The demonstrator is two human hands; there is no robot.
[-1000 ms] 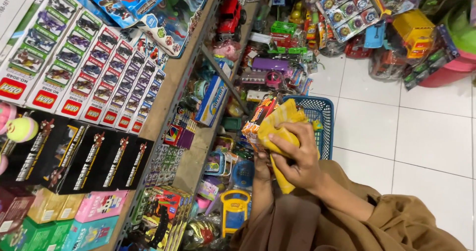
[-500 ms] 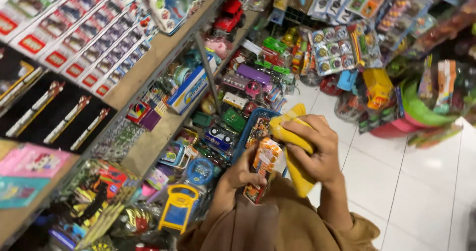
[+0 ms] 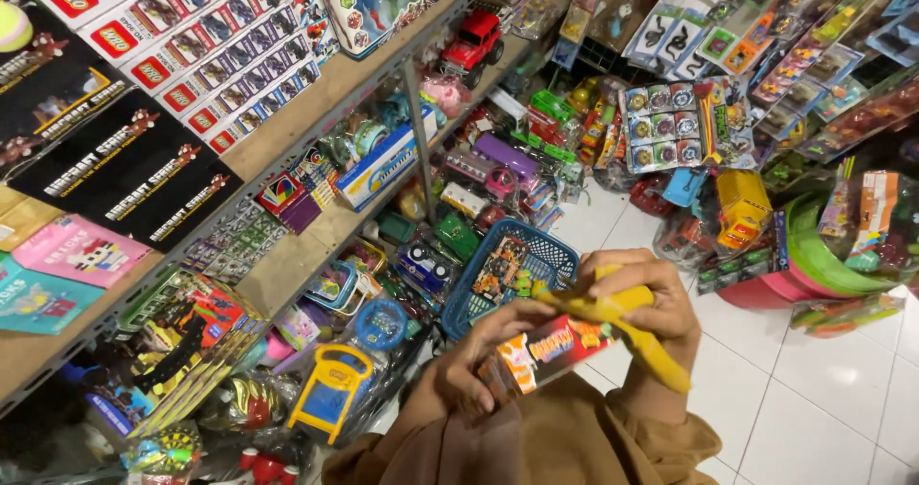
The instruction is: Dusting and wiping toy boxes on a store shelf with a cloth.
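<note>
- The wooden shelves (image 3: 316, 97) on grey metal uprights run from 9 o'clock up to 12 o'clock, stacked with flat glossy cardboard toy boxes.
- The white tiled floor (image 3: 823, 399), smooth and shiny, fills the 4 o'clock corner.
- A blue plastic basket (image 3: 546, 255) with a lattice wall sits just above the hands, near the centre, holding small packets.
- A red toy truck (image 3: 472, 43) stands on the shelf at 12 o'clock.
- The right hand (image 3: 651, 303), at about 5 o'clock, is curled closed around a soft yellow cloth (image 3: 622, 317), whose long end hangs down toward 5 o'clock.
- The left hand (image 3: 479, 370), at 6 o'clock, grips a small orange toy packet (image 3: 550, 346) by its lower end, fingers wrapped round it; the packet lies slantwise between both hands, touching the cloth.
- Brown fabric sleeves (image 3: 565, 442) cover both wrists.
</note>
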